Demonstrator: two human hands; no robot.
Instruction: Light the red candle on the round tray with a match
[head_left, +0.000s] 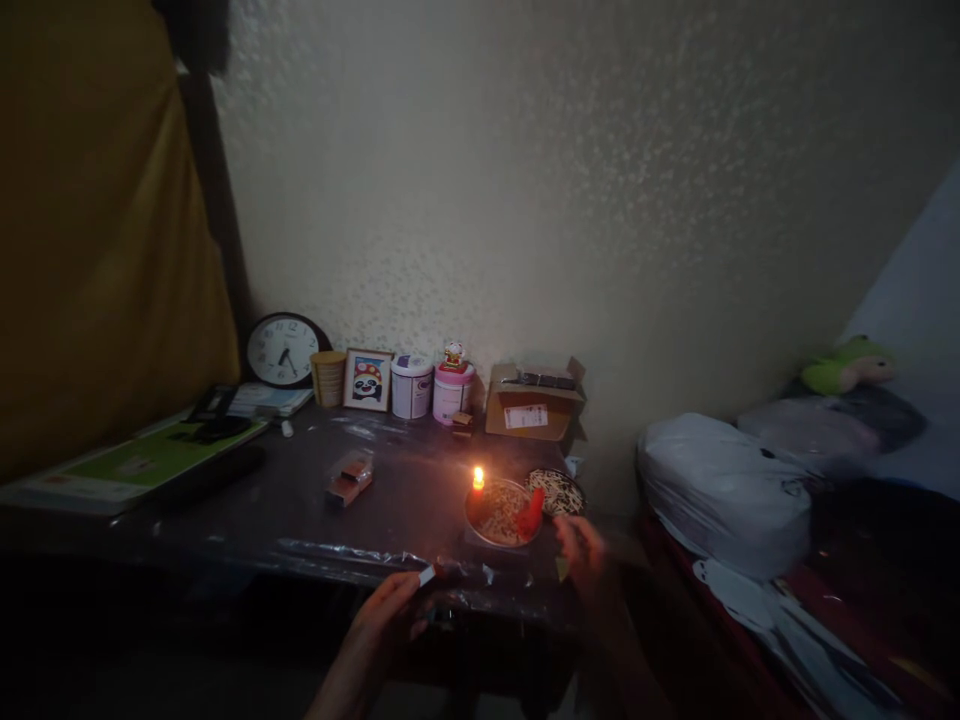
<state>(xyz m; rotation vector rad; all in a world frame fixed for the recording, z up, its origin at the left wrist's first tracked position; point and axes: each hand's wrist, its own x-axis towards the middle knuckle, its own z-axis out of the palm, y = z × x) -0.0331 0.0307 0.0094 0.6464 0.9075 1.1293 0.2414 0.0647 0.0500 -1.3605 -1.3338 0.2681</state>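
A lit red candle (478, 498) stands at the left side of a round bowl (504, 543) that holds brownish bits like seeds or husks. At the bowl's right side is a bright red piece (531, 514) whose kind I cannot make out. Behind it on the right sits a dark dish (582, 505) of striped seeds. My left hand (388, 603) is closed at the table's front edge, gripping a small white piece with a dark reddish end (428, 575). Just right of the bowl, my right hand (582, 548) is smeared by motion, so its fingers do not show clearly.
On the dark, plastic-covered table (409, 490) lies a clear packet of small brown boxes (350, 478). A clock (283, 350), a framed panda picture (367, 381), two tubs (412, 388) and an opened carton (529, 412) line the wall. White bags (724, 495) lie right.
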